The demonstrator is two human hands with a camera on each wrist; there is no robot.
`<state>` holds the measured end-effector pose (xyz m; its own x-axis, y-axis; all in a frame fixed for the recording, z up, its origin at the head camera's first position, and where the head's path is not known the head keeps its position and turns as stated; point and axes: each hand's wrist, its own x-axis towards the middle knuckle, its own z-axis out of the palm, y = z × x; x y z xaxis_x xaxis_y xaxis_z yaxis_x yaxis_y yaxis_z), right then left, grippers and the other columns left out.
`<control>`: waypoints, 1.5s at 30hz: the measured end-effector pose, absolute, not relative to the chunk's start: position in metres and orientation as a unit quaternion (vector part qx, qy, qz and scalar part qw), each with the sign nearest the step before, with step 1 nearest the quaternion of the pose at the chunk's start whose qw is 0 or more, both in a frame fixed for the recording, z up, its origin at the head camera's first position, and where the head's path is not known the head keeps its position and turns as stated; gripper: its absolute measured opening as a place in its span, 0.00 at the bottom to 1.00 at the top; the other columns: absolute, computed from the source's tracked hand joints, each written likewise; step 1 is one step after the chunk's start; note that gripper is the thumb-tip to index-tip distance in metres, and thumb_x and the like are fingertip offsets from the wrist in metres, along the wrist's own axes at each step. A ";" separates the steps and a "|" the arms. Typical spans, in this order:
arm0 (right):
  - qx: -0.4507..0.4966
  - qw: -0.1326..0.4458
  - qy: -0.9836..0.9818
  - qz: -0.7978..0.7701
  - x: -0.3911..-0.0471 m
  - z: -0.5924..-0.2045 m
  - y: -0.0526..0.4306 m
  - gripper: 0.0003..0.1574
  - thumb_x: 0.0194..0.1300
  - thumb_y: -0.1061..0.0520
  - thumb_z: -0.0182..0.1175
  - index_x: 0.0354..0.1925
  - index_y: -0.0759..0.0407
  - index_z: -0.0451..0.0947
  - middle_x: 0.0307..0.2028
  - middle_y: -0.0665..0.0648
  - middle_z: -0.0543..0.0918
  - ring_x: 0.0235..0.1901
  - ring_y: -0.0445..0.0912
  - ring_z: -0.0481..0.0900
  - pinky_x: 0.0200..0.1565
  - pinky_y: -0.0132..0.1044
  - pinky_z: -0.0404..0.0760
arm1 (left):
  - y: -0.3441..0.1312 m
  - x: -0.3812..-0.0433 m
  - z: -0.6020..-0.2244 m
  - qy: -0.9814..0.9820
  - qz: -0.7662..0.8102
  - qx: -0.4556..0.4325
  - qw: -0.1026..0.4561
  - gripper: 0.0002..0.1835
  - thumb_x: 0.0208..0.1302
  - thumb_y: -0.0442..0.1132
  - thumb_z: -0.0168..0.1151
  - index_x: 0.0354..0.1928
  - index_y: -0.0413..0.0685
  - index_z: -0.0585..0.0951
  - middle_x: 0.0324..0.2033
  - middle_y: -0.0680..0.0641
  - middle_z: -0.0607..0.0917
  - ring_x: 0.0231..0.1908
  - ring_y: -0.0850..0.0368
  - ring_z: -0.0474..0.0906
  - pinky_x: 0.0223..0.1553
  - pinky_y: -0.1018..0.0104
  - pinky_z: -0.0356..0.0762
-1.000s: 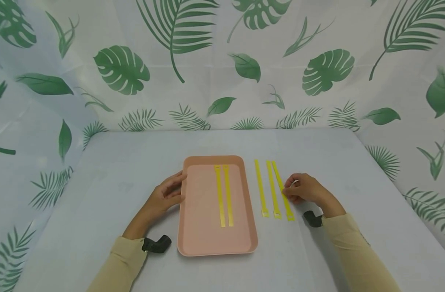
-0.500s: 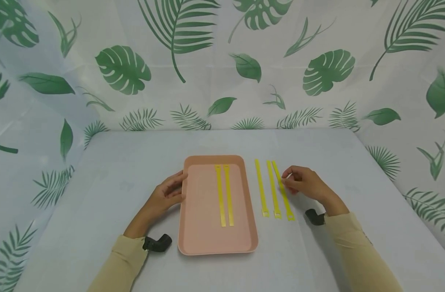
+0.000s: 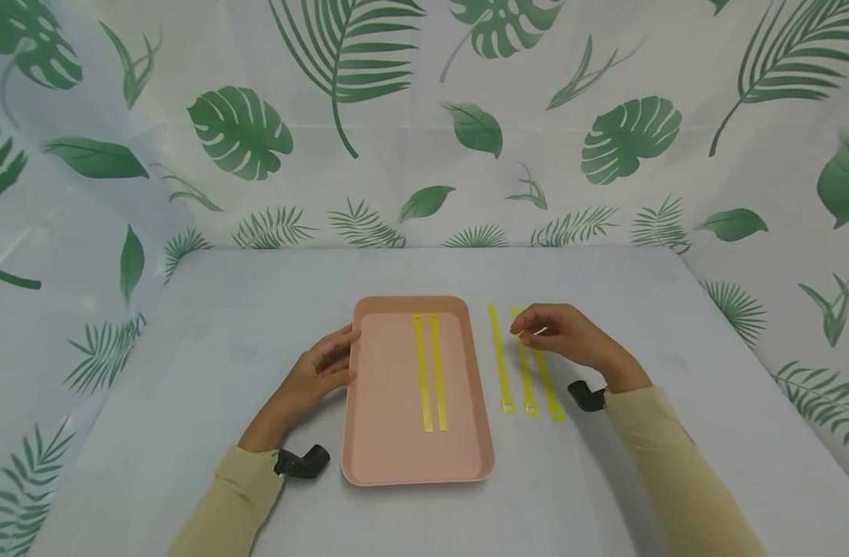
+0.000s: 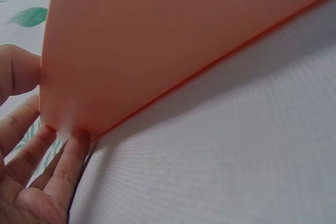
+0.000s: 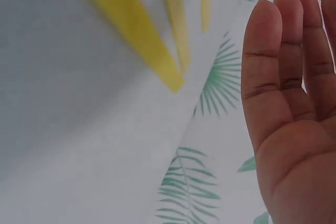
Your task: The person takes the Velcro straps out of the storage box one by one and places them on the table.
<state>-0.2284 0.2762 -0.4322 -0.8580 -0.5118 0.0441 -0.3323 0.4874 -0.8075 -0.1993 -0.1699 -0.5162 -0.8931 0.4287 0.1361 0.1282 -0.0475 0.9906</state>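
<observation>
A pink rectangular tray point(image 3: 390, 456) lies on the table with two thin yellow straps point(image 3: 426, 379) inside, their slotted heads at the far end. My left hand point(image 3: 306, 391) rests at the tray's left side, fingertips touching its rim and wall; the left wrist view shows these fingers point(image 4: 68, 161) against the pink wall. To the right of the tray lie three more yellow straps point(image 3: 499, 363), slotted heads toward me. Over the two rightmost of these hovers my right hand point(image 3: 571, 336), partly hiding their far ends. In the right wrist view its fingers point(image 5: 262, 56) are extended and hold nothing.
The white table point(image 3: 257, 286) is backed by a leaf-print cloth point(image 3: 369, 186) that also rises at both sides. A black wrist camera point(image 3: 302, 463) sits at the left cuff, another black camera point(image 3: 586, 396) at the right.
My right hand has moved away from me and then left, off the rightmost strap to above the two right straps. The left hand stays at the tray; the straps lie as before.
</observation>
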 end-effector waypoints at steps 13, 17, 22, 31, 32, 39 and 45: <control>-0.320 0.129 0.827 -0.444 -0.252 -0.427 0.245 0.11 0.72 0.72 0.67 0.51 0.75 0.84 0.50 0.73 0.87 0.50 0.55 0.87 0.53 0.31 0.86 | -0.170 -0.199 -0.516 0.675 0.699 0.203 0.119 0.36 0.70 0.19 0.61 0.77 0.21 0.62 0.83 0.26 0.52 0.74 0.20 0.61 0.66 0.72 0.78; -0.341 0.143 0.814 -0.447 -0.259 -0.426 0.233 0.11 0.72 0.71 0.67 0.51 0.74 0.85 0.50 0.71 0.87 0.50 0.55 0.87 0.55 0.35 0.87 | -0.170 -0.199 -0.516 0.680 0.695 0.201 0.120 0.36 0.70 0.19 0.62 0.78 0.22 0.62 0.83 0.28 0.53 0.74 0.21 0.63 0.66 0.72 0.79; -0.360 0.160 0.803 -0.446 -0.266 -0.426 0.219 0.12 0.70 0.77 0.64 0.51 0.74 0.85 0.51 0.69 0.88 0.52 0.60 0.87 0.57 0.39 0.88 | -0.171 -0.199 -0.516 0.674 0.699 0.205 0.125 0.36 0.72 0.20 0.62 0.78 0.22 0.62 0.83 0.27 0.53 0.74 0.20 0.63 0.65 0.71 0.80; -0.390 0.179 0.795 -0.429 -0.274 -0.428 0.195 0.13 0.69 0.77 0.64 0.51 0.73 0.86 0.50 0.66 0.89 0.51 0.60 0.86 0.56 0.41 0.88 | -0.171 -0.201 -0.517 0.674 0.699 0.205 0.123 0.35 0.71 0.20 0.62 0.78 0.22 0.62 0.83 0.27 0.52 0.73 0.20 0.64 0.65 0.71 0.80; -0.397 0.180 0.792 -0.428 -0.275 -0.430 0.193 0.13 0.69 0.77 0.65 0.50 0.72 0.86 0.50 0.66 0.89 0.51 0.59 0.86 0.56 0.40 0.88 | -0.171 -0.201 -0.517 0.673 0.699 0.206 0.124 0.35 0.71 0.20 0.62 0.78 0.22 0.62 0.83 0.27 0.52 0.73 0.20 0.64 0.65 0.71 0.80; -0.428 0.205 0.773 -0.422 -0.283 -0.433 0.175 0.14 0.69 0.79 0.61 0.50 0.75 0.86 0.49 0.69 0.88 0.50 0.63 0.85 0.54 0.40 0.88 | -0.171 -0.200 -0.515 0.665 0.706 0.204 0.131 0.36 0.71 0.20 0.62 0.78 0.22 0.62 0.83 0.27 0.51 0.74 0.19 0.62 0.65 0.70 0.80; -0.422 0.234 0.784 -0.391 -0.289 -0.432 0.158 0.18 0.65 0.79 0.58 0.48 0.70 0.87 0.49 0.65 0.90 0.52 0.61 0.87 0.55 0.44 0.88 | -0.172 -0.200 -0.514 0.668 0.703 0.205 0.132 0.36 0.71 0.20 0.61 0.78 0.23 0.62 0.83 0.28 0.52 0.74 0.20 0.63 0.65 0.70 0.80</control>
